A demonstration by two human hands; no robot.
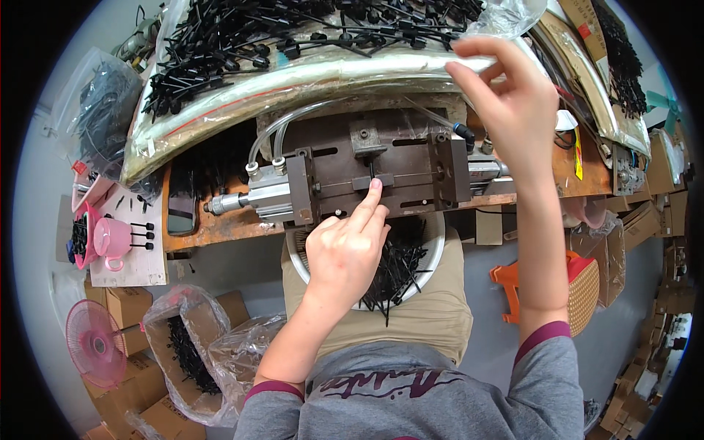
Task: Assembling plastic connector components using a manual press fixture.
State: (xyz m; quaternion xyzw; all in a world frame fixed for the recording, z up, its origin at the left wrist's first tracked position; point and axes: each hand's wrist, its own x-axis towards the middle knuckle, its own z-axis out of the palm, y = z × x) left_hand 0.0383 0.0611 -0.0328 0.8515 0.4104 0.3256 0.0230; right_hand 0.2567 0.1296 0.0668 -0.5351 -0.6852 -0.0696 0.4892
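Note:
My left hand [345, 253] reaches over a dark metal clamping fixture [337, 165]. Its index finger is stretched out, and the tip rests on a small black rod-like plastic part [372, 167] at the middle of the fixture. The other fingers are loosely bent and appear to hold nothing. My right hand [513, 95] is raised at the fixture's far right, by the plastic-lined edge of a heap of black stemmed parts [308, 33]. Its thumb and index finger are apart, with nothing visible between them. On my lap sits a white basket [439, 257] containing similar black parts [396, 275].
Air cylinders [271, 199] flank the fixture on the wooden bench [213, 236], with clear hoses [275, 125] behind. At left are a pink mug [112, 238], a pink fan [95, 343] and a plastic-lined box [165, 345]. An orange stool [510, 275] stands at right.

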